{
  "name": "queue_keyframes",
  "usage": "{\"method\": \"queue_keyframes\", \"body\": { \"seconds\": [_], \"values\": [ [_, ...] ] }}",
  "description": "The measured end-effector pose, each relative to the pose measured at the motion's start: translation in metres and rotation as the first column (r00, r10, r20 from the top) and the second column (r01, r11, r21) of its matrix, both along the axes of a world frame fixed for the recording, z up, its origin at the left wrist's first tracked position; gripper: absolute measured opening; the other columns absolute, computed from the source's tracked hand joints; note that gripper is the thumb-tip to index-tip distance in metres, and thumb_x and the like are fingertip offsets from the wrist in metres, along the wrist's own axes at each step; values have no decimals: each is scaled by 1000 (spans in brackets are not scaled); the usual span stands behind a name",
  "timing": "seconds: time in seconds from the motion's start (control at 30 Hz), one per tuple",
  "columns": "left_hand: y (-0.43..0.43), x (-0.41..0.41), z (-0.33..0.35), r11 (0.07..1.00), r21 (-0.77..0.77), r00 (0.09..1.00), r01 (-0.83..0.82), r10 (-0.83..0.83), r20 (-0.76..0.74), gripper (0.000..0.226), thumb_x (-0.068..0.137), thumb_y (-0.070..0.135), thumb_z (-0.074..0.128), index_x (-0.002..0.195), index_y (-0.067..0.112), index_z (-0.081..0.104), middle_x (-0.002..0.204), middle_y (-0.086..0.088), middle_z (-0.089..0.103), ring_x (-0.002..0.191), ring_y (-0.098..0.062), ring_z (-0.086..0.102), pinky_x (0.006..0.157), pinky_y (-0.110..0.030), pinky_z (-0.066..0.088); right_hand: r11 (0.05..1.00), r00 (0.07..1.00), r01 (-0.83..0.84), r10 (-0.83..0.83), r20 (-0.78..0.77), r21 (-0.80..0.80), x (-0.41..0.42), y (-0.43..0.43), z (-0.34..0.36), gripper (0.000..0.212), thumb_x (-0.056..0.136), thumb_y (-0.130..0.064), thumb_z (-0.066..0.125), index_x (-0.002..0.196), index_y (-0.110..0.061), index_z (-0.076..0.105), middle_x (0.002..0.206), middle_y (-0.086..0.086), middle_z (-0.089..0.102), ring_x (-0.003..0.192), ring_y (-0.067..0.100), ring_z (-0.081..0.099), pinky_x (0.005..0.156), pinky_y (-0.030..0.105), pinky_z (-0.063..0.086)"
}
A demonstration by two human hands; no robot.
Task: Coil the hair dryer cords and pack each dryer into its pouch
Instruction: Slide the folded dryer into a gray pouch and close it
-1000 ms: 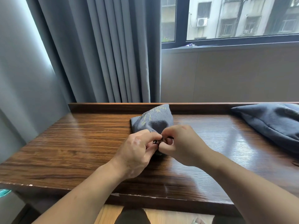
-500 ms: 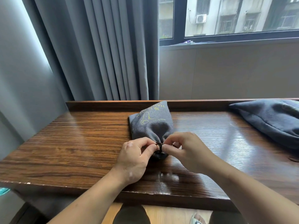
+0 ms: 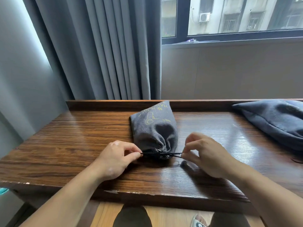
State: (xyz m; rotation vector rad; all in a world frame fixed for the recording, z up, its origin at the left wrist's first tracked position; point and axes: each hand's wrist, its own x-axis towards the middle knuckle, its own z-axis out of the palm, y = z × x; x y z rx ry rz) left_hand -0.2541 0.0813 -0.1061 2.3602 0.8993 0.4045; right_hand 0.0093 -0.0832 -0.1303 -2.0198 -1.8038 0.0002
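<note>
A grey drawstring pouch (image 3: 153, 128) with a yellow hair-dryer print lies on the wooden table (image 3: 73, 145), its gathered mouth facing me. Its bulge hides whatever is inside. A black drawstring (image 3: 161, 154) runs taut across the cinched mouth. My left hand (image 3: 114, 158) pinches the cord's left end beside the mouth. My right hand (image 3: 206, 154) pinches the right end, a hand's width from the pouch. A second grey pouch (image 3: 277, 118) lies at the table's far right, partly cut off by the frame.
A raised wooden lip (image 3: 98, 104) runs along the table's back edge. Grey curtains (image 3: 101, 49) hang behind it on the left, with a wall panel and window on the right. The chipped front edge (image 3: 131, 194) is close to my legs.
My hands were together at the pouch mouth; now they have pulled apart to the left and right, stretching the drawstring and cinching the mouth tight.
</note>
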Motion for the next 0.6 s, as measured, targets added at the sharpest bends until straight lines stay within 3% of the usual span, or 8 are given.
{"method": "queue_keyframes", "body": {
  "seconds": [0.03,0.1,0.17,0.2,0.27,0.33,0.4,0.6],
  "values": [
    [1,-1,3,983,-180,991,-34,57,120,12,92,19,73,100,27,77,83,9,73,67,-3,64,71,-23,57,1000,997,11,-13,-77,-29,2,0,2,30,83,-64,64,85,-36,73,98,-23,57,92,1,58,83,33,51],
    [4,5,11,848,-522,899,-89,294,325,37,92,20,74,127,27,64,111,-7,68,90,-21,68,82,-41,63,998,938,51,-57,-342,-27,5,7,15,48,69,-77,66,98,-38,69,105,-19,63,95,-1,64,83,29,53],
    [14,23,14,758,-634,838,-152,439,324,59,94,40,70,146,39,44,131,-3,57,108,-31,64,89,-46,59,991,802,133,-105,-589,4,1,26,27,70,63,-82,63,123,-46,59,124,-18,60,105,7,67,88,35,58],
    [16,34,16,769,-613,843,-180,442,306,66,92,50,68,150,43,39,136,1,56,114,-30,62,92,-46,58,986,783,164,-105,-613,40,-3,37,32,75,65,-80,63,134,-51,51,130,-16,56,111,11,65,92,40,58],
    [13,57,17,844,-493,895,-211,369,249,76,84,61,68,152,42,39,147,1,55,127,-25,58,106,-45,50,988,850,146,-95,-518,58,-15,56,35,78,77,-70,67,148,-50,39,130,-12,55,113,11,59,103,37,49],
    [4,76,13,911,-337,944,-236,298,143,75,89,55,67,155,36,37,155,-2,47,139,-24,48,116,-39,38,995,893,94,-78,-442,15,-25,58,34,74,87,-57,69,152,-42,39,136,-8,55,116,7,51,107,27,39],
    [-4,91,8,943,-228,958,-241,269,101,73,93,50,65,157,31,34,157,-3,45,142,-26,44,115,-33,35,997,911,75,-63,-407,15,-24,45,32,69,88,-53,71,149,-37,44,147,-12,49,130,3,45,114,24,34],
    [-55,164,0,975,-218,994,-33,56,98,81,89,51,67,158,31,30,154,-6,48,141,-25,45,115,-34,36,948,881,310,-255,-398,78,22,-26,23,75,74,-56,67,144,-35,51,146,-16,46,136,-1,40,117,20,29]
  ]
}}
